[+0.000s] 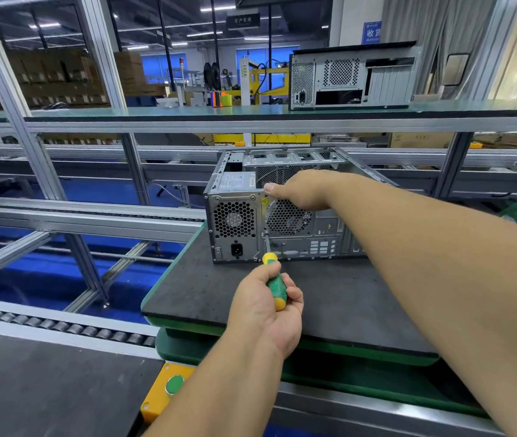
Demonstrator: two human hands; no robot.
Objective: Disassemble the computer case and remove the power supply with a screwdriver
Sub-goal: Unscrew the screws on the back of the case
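Computer case (285, 209): we see it lying open-topped near the far edge of the dark mat (206, 288), its rear panel turned toward us; bare mat lies between that panel and the mat's near edge.
Power supply (234, 222): it fills the left end of the rear panel, with a honeycomb grille above a mains socket, and is still seated in the case.
Left hand (266, 301): we note its fingers curled round the green and yellow handle of the screwdriver (274, 280), thumb lying along the handle.
Screwdriver shaft: it runs up and away from the handle to the rear panel, just right of the power supply; we cannot tell whether the tip sits in a screw.
Right hand (303, 190): it rests on the top rear edge of the case, thumb extended along the rim; the fingers are hidden behind the hand, so we cannot tell how they lie.
Second case (353, 78): it stands on the upper shelf (187, 113), well apart from the work.
Roller conveyor (61, 326): it borders the mat on our left.
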